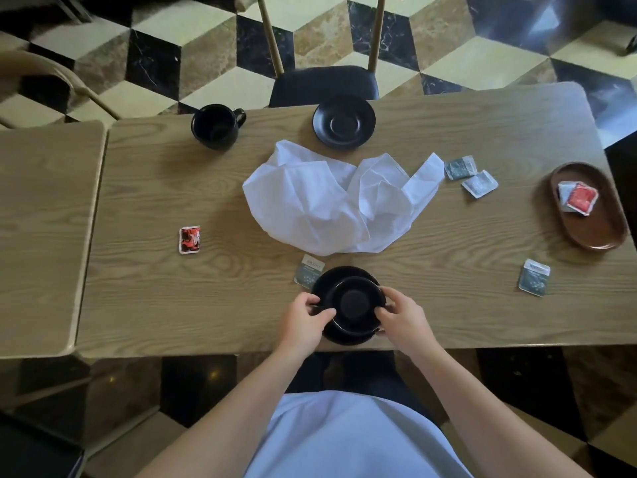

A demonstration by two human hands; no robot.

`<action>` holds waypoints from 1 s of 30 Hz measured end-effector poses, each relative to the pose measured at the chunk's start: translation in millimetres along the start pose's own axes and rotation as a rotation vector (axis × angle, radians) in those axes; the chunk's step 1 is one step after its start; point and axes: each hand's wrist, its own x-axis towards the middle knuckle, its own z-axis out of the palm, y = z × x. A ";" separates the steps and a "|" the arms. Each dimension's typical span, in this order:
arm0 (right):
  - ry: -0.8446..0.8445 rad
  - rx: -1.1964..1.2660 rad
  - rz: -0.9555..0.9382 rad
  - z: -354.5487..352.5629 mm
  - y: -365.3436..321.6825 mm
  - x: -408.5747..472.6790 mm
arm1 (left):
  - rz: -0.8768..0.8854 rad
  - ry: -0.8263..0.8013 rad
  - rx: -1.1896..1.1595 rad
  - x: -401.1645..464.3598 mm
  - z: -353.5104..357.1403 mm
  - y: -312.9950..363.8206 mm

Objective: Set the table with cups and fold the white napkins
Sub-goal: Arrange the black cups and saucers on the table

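Left hand (pixel 306 313): curled on the left rim of the near cup (pixel 351 303), fingers closed against its wall; if this side lets go first, the cup probably tips toward the right.
Right hand (pixel 400 315): clamped on the right side of the same cup, fingertips on the rim; uneven pressure between the two hands could twist the cup off centre.
Surface (pixel 172 188): wooden, and the near setting sits close to its front edge, so a pull toward the body could slide cup and saucer over it.
White napkins (pixel 324 201): lie rumpled and unfolded in the middle of the surface, just beyond the near saucer (pixel 339 272); a forward push of the saucer could catch their edge and drag the heap.
Near saucer: under the cup, overlapping a grey sachet (pixel 308 269) at its far-left rim; resting partly on it, the saucer may rock.
Near cup: appears to stand mouth down, its round base facing up, within the saucer; glossy and dark, it could slip while being turned upright.
Far saucer (pixel 343 120): bare, at the far edge by the chair (pixel 324 81).
Far cup (pixel 215 125): upright, well left of the far saucer, not yet on it; reaching for it over the napkins risks brushing them.
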 end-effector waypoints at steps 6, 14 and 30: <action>-0.028 0.025 0.038 4.5 1.9 3.7 | -0.028 0.027 0.036 6.2 0.1 0.9; -0.050 0.006 0.058 8.1 1.4 4.5 | -0.048 0.021 0.088 10.0 -3.3 -0.6; -0.014 -0.032 0.161 18.5 -4.8 2.7 | -0.002 -0.110 0.076 27.6 -21.5 5.6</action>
